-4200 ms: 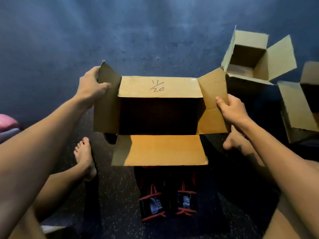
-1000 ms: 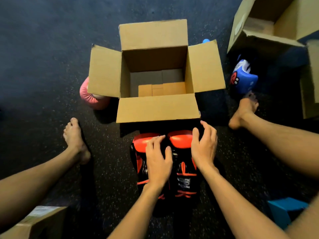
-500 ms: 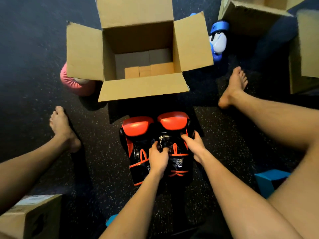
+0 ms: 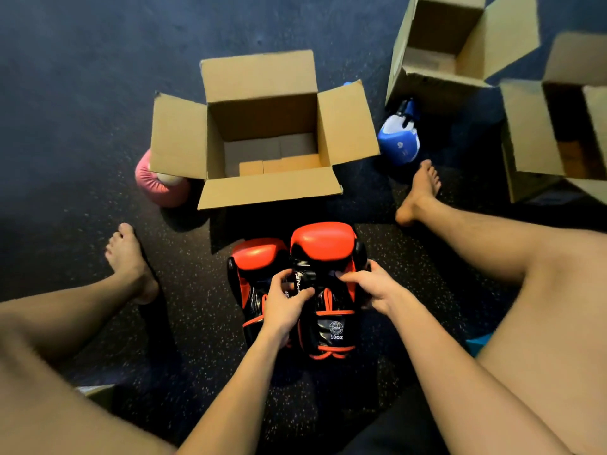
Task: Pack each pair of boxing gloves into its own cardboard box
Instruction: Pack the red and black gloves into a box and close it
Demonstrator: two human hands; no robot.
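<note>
Before open box (image 4: 262,93): both hands' grip on red-black gloves (image 4: 323,244).

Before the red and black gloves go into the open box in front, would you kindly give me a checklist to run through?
1. All four flaps of the cardboard box folded out: ok.
2. Inside of the box free, only its bottom flaps showing: ok.
3. Firm hold: the left hand and right hand grip the glove marked 10OZ from both sides: ok.
4. Hold on the second glove as well: cannot tell, since the left hand sits where the two meet.
5. The pink glove and blue glove kept outside this box: ok.
</note>
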